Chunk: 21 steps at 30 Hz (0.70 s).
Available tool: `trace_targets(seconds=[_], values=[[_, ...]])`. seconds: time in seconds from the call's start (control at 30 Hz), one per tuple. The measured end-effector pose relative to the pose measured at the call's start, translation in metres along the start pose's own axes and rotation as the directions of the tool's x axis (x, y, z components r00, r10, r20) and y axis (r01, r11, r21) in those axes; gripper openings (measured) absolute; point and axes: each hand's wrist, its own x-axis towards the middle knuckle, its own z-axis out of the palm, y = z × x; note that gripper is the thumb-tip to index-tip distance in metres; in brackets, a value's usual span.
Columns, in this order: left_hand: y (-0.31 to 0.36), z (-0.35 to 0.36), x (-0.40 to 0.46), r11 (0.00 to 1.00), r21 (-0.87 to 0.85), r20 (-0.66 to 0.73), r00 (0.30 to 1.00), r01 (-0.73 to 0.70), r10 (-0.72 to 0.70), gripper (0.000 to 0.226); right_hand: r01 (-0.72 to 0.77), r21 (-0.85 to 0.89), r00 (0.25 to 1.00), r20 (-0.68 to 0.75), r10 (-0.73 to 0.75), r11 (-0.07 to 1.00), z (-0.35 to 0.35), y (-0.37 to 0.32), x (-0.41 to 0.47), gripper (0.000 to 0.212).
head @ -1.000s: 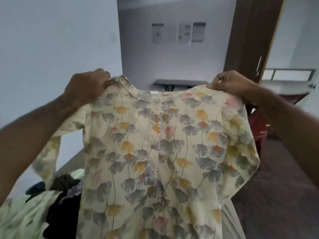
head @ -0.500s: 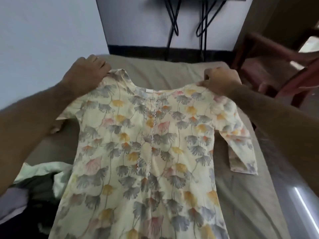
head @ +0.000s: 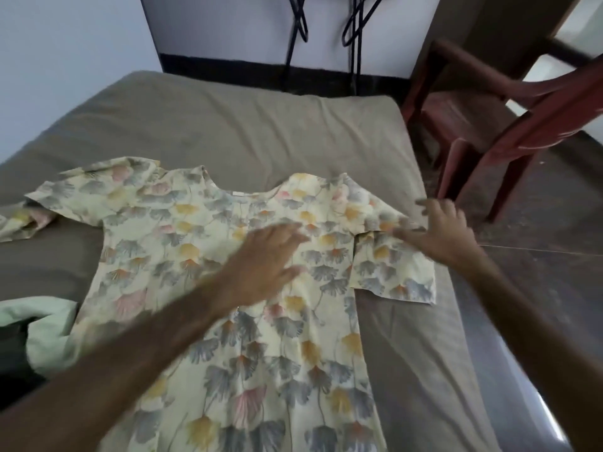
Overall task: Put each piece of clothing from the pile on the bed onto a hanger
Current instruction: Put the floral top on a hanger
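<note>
- A pale yellow floral top [head: 228, 321], printed with grey, orange and pink fan-shaped leaves, lies spread face-up on the bed [head: 228, 125], neckline toward the far end.
- The bed wears a plain grey-brown sheet; the top covers its near middle and runs off the lower edge of the view.
- The left hand [head: 264, 265] lies palm-down on the chest of the top, just below the neckline, its fingers [head: 290, 233] straight and spread, pressing flat and gripping nothing.
- The right hand [head: 440, 230] rests at the top's right shoulder, where the sleeve meets the body near the bed's right edge. Its fingers [head: 427, 203] look extended and splayed, the thumb against the cloth; motion blur makes it hard to say whether any fabric is pinched, though it appears not.
- The right sleeve [head: 391, 272] is folded down flat beside the body of the top.
- The left sleeve [head: 42, 207] stretches out toward the bed's left side and crumples at its end.
- A light green garment [head: 42, 331] sits bunched at the left edge, touching the top's side, with something dark beside it.
- Black hangers [head: 354, 24] hang against the wall beyond the bed's far end.
- A reddish-brown chair [head: 489, 125] stands on the floor just off the bed's far right corner.
</note>
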Motion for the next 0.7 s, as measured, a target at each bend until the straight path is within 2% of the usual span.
trace_targets(seconds=[0.07,0.17,0.23,0.3,0.4,0.47,0.53,0.6,0.67,0.7], values=[[0.036,0.021,-0.015,1.0,0.014,0.055,0.998,-0.007,0.006,0.06,-0.087,-0.063,0.996,0.026,0.088,0.994,0.013,0.013,-0.033,0.099],[0.07,0.047,-0.041,0.997,0.037,0.193,0.978,0.069,-0.075,0.074,-0.141,0.189,0.985,0.121,0.12,0.972,0.022,0.027,-0.047,0.061],[0.08,0.056,-0.06,0.991,0.104,0.205,0.973,0.088,-0.108,0.091,-0.138,0.281,0.99,0.05,0.129,0.95,0.008,0.037,-0.05,0.023],[0.088,0.055,-0.078,0.985,0.135,0.203,0.97,0.109,-0.135,0.094,-0.106,0.289,0.991,-0.044,0.124,0.952,-0.013,0.047,-0.062,0.009],[0.105,0.049,-0.096,0.979,0.153,0.2,0.966,0.132,-0.162,0.097,-0.124,0.297,0.985,-0.075,0.152,0.947,-0.035,0.058,-0.094,0.005],[0.121,0.047,-0.111,0.984,0.122,0.253,0.955,0.129,-0.156,0.091,-0.035,0.268,0.999,-0.021,0.042,0.963,-0.033,0.051,-0.129,0.011],[0.135,0.05,-0.138,0.991,0.072,0.295,0.947,0.113,-0.129,0.081,0.13,0.239,0.984,0.088,-0.155,0.962,-0.021,0.034,-0.175,0.017],[0.142,0.047,-0.173,0.998,0.055,0.331,0.942,0.042,-0.058,0.078,0.24,0.288,0.917,0.246,-0.314,0.927,-0.011,0.008,-0.233,0.029],[0.133,0.04,-0.211,0.995,0.101,0.366,0.93,-0.013,-0.025,0.079,0.239,0.388,0.853,0.354,-0.383,0.89,0.003,-0.016,-0.284,0.044],[0.122,0.035,-0.227,0.989,0.149,0.363,0.93,0.007,-0.061,0.078,0.217,0.377,0.845,0.389,-0.367,0.9,0.016,-0.022,-0.299,0.054]])
